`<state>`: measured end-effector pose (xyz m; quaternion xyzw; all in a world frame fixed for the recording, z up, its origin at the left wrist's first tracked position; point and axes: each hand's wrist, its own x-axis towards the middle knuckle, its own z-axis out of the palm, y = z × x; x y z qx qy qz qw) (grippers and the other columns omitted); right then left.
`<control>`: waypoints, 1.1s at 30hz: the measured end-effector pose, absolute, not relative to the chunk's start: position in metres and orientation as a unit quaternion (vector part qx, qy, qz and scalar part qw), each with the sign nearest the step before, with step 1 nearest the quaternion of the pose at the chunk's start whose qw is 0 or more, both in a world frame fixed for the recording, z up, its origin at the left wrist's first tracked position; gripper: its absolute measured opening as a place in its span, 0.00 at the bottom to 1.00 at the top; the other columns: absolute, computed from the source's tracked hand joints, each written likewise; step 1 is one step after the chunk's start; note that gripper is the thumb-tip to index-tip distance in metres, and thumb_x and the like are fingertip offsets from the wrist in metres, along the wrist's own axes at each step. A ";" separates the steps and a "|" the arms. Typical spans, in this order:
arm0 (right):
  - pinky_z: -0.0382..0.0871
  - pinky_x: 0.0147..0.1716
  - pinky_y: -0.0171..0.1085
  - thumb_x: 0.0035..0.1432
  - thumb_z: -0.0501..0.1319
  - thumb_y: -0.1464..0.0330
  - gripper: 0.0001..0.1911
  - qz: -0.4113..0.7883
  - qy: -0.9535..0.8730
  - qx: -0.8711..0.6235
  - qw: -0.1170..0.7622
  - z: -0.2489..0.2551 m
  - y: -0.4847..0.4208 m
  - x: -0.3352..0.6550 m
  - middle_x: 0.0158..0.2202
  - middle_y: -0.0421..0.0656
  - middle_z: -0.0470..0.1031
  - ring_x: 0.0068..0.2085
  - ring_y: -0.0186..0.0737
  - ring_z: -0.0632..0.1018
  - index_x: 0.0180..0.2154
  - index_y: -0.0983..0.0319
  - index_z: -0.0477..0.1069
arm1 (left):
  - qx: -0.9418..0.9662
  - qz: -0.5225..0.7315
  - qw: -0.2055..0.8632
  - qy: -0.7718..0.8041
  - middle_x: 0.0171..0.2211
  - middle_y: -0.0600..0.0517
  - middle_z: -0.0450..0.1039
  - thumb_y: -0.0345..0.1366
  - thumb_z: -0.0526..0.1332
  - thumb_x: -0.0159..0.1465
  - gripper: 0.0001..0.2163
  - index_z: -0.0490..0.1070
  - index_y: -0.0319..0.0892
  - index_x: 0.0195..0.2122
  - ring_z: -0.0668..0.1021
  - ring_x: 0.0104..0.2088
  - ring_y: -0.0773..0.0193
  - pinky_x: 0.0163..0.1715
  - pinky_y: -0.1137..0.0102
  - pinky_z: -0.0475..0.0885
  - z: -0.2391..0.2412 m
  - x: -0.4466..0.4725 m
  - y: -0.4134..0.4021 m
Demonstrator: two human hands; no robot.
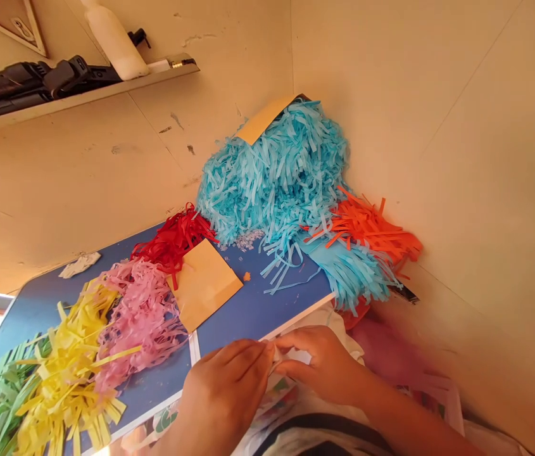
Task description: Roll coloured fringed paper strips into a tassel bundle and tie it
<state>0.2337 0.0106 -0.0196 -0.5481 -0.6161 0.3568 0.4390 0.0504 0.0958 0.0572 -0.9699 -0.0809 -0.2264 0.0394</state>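
My left hand (233,380) and my right hand (321,361) meet at the fingertips just off the table's front edge. Both are closed in a pinch, and a small pale bit shows between them, too small to name. Just beyond the left hand lies a square of tan paper (205,285) on the blue table. Pink fringed paper (141,313) is to its left, with red fringed paper (172,240) at its far corner. Light blue fringed paper (357,269) hangs over the table's edge beyond my right hand.
A big heap of light blue fringe (281,171) stands against the wall with a tan sheet (267,120) on top. Orange fringe (376,231) is on its right. Yellow (68,367) and green fringe (1,389) lie at left. A shelf (81,95) holds a white bottle (115,41).
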 end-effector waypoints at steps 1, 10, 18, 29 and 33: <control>0.66 0.35 0.32 0.64 0.62 0.57 0.13 0.356 -0.616 -0.546 0.442 -0.020 0.010 0.233 0.34 0.40 0.80 0.34 0.38 0.77 0.41 0.59 0.78 | -0.972 -0.219 0.042 -0.078 0.37 0.46 0.84 0.28 0.50 0.71 0.14 0.76 0.36 0.43 0.84 0.36 0.59 0.33 0.69 0.81 0.059 0.050 0.095; 0.69 0.38 0.33 0.62 0.64 0.57 0.13 0.335 -0.609 -0.550 0.463 -0.025 0.006 0.231 0.37 0.42 0.81 0.37 0.41 0.79 0.44 0.57 0.77 | -0.977 -0.186 0.049 -0.092 0.44 0.44 0.82 0.28 0.49 0.71 0.15 0.74 0.34 0.49 0.85 0.37 0.59 0.34 0.70 0.81 0.051 0.034 0.087; 0.71 0.49 0.38 0.67 0.60 0.61 0.17 0.262 -0.668 -0.485 0.501 -0.020 0.011 0.234 0.48 0.45 0.78 0.46 0.41 0.79 0.56 0.55 0.71 | -0.965 -0.212 0.052 -0.143 0.45 0.44 0.82 0.28 0.51 0.71 0.14 0.75 0.37 0.48 0.84 0.38 0.61 0.35 0.71 0.79 0.028 0.024 0.080; 0.78 0.36 0.38 0.56 0.70 0.60 0.08 0.373 -0.530 -0.523 0.553 -0.053 0.054 0.244 0.40 0.46 0.82 0.40 0.45 0.82 0.37 0.56 0.82 | -0.891 -0.360 -0.110 -0.252 0.36 0.50 0.84 0.38 0.60 0.69 0.09 0.80 0.45 0.41 0.84 0.32 0.64 0.33 0.73 0.79 -0.013 0.014 0.122; 0.77 0.44 0.43 0.57 0.68 0.55 0.15 0.409 -0.575 -0.512 0.491 -0.049 0.074 0.256 0.46 0.48 0.80 0.47 0.48 0.80 0.41 0.56 0.82 | -0.855 -0.372 -0.163 -0.323 0.40 0.48 0.82 0.38 0.61 0.68 0.09 0.80 0.46 0.43 0.83 0.38 0.62 0.37 0.71 0.80 -0.031 0.015 0.128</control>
